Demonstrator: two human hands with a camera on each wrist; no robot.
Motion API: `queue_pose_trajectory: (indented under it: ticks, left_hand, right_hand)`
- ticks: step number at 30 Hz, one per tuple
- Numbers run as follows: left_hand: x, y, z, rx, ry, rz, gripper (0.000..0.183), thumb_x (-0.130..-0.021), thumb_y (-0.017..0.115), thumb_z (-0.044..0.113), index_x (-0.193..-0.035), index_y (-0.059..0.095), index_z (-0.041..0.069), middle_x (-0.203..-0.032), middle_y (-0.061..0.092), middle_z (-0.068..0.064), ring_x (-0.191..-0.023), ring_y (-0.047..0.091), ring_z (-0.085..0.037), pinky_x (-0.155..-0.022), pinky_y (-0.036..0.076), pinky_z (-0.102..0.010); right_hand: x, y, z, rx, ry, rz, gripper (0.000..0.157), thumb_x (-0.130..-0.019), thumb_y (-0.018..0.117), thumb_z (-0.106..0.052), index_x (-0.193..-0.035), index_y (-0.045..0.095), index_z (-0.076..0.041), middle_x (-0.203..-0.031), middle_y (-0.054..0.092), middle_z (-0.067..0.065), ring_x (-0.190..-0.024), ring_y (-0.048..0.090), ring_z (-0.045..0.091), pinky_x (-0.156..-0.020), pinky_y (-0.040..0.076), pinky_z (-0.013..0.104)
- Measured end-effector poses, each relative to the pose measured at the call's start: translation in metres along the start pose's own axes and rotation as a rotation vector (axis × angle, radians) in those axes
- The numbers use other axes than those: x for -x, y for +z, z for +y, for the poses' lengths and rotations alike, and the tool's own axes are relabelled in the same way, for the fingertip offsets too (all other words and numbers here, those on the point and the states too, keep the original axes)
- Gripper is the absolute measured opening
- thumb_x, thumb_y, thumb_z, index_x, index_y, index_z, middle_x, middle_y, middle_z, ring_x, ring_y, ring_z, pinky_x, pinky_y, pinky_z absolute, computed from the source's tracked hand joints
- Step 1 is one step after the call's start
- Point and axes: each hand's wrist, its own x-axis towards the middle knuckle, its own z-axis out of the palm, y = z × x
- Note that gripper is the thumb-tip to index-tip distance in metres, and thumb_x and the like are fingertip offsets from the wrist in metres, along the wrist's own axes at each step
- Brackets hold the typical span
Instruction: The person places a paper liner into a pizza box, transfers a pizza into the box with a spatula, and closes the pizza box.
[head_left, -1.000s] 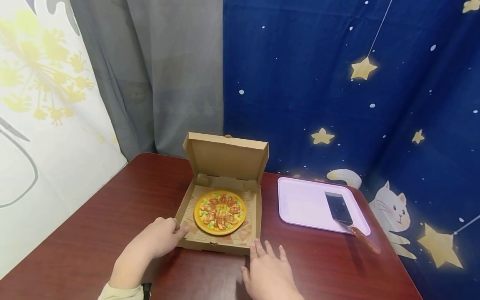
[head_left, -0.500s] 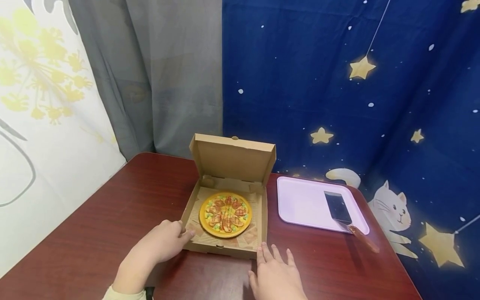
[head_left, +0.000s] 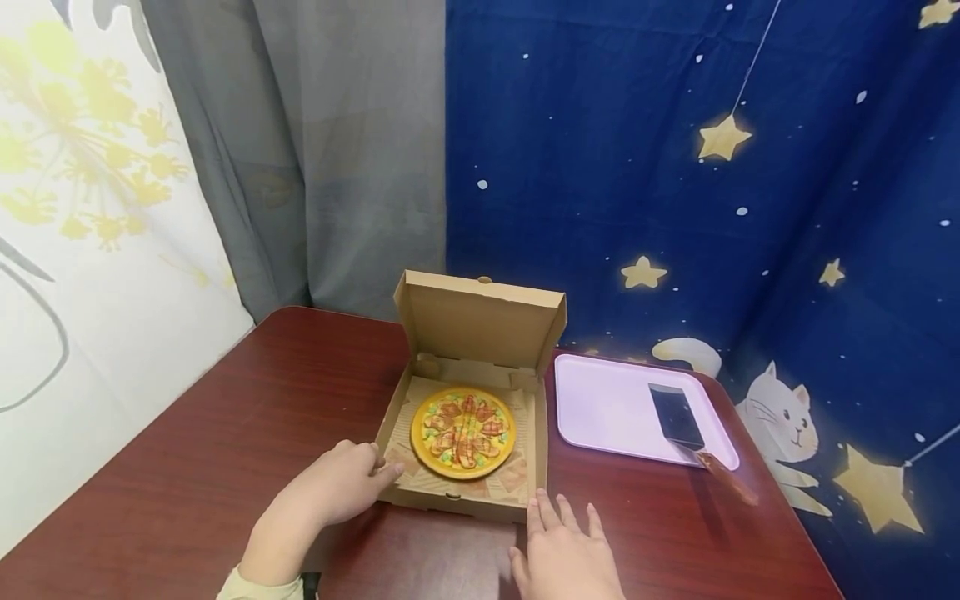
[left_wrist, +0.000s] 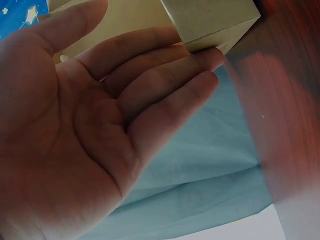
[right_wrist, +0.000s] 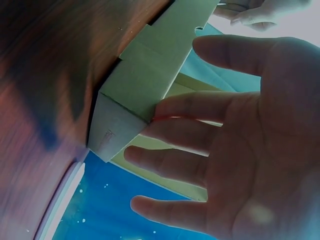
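Note:
An open cardboard pizza box (head_left: 480, 321) stands on the table with its lid raised at the back. Inside, on printed paper, lies a round toy pizza (head_left: 463, 433) with a yellow rim. My left hand (head_left: 337, 483) is at the box's front left corner, thumb reaching over the edge. The left wrist view shows its long fingers (left_wrist: 165, 90) nearly straight, tips against the cardboard. At the front right corner my right hand (head_left: 566, 546) has its fingers spread, fingertips right at the box edge. Its palm (right_wrist: 270, 145) holds nothing.
To the right of the box lies a pale purple tray (head_left: 600, 417). A cake server (head_left: 678, 417) with a dark blade rests across it, its brown handle (head_left: 727, 477) over the front rim. Curtains (head_left: 367, 167) hang behind the dark red table (head_left: 187, 467).
The pizza box, with the pizza inside, has slid to the right toward the tray. Both hands have moved right along with it. The tray and cake server have stayed put.

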Motion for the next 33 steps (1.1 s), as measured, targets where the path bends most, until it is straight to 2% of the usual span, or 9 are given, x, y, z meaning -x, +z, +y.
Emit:
queue_pose_trajectory:
  ticks: [8,16,21,29,33]
  left_hand:
    - [-0.0009,0.0011,0.0065,-0.013,-0.014,-0.003,0.044,-0.102,0.069,0.038,-0.071,0.051,0.013,-0.068,0.041,0.000,-0.065,0.047,-0.019,-0.067,0.043,-0.036]
    - [-0.0009,0.0017,0.0081,-0.022,-0.034,-0.026,0.038,-0.103,0.069,0.039,-0.079,0.061,0.011,-0.078,0.055,-0.005,-0.074,0.053,-0.021,-0.072,0.047,-0.041]
    - [-0.0007,0.0015,0.0063,-0.029,-0.027,-0.017,0.037,-0.102,0.070,0.040,-0.082,0.063,0.010,-0.081,0.058,-0.006,-0.076,0.056,-0.022,-0.074,0.050,-0.044]
    - [0.0016,0.0008,0.0018,-0.001,-0.019,-0.014,0.040,-0.102,0.070,0.038,-0.075,0.058,0.011,-0.073,0.054,-0.005,-0.071,0.052,-0.021,-0.069,0.045,-0.040]
    - [0.0023,0.0007,-0.0004,-0.004,-0.009,-0.001,0.038,-0.102,0.070,0.038,-0.077,0.059,0.012,-0.073,0.054,-0.004,-0.072,0.053,-0.020,-0.070,0.047,-0.040]
  right_hand:
    - [-0.0002,-0.0017,-0.0019,0.012,0.024,-0.010,0.073,-0.094,0.071,-0.050,-0.146,0.062,0.000,-0.158,0.058,0.015,-0.146,0.055,0.041,-0.124,0.030,0.073]
    - [-0.0003,-0.0023,-0.0016,0.007,0.028,-0.007,0.072,-0.094,0.071,-0.050,-0.144,0.063,0.001,-0.156,0.060,0.016,-0.145,0.056,0.042,-0.123,0.029,0.073]
    - [-0.0004,-0.0020,-0.0021,-0.006,0.034,-0.014,0.072,-0.095,0.071,-0.050,-0.144,0.063,0.001,-0.156,0.060,0.017,-0.145,0.056,0.042,-0.123,0.029,0.074]
    - [0.0003,-0.0041,-0.0047,-0.022,0.038,-0.019,0.071,-0.095,0.071,-0.049,-0.144,0.063,0.002,-0.156,0.059,0.018,-0.145,0.055,0.043,-0.124,0.028,0.074]
    - [-0.0003,-0.0054,-0.0062,-0.025,0.039,-0.024,0.071,-0.096,0.071,-0.049,-0.144,0.063,0.002,-0.156,0.059,0.018,-0.145,0.056,0.043,-0.124,0.028,0.074]
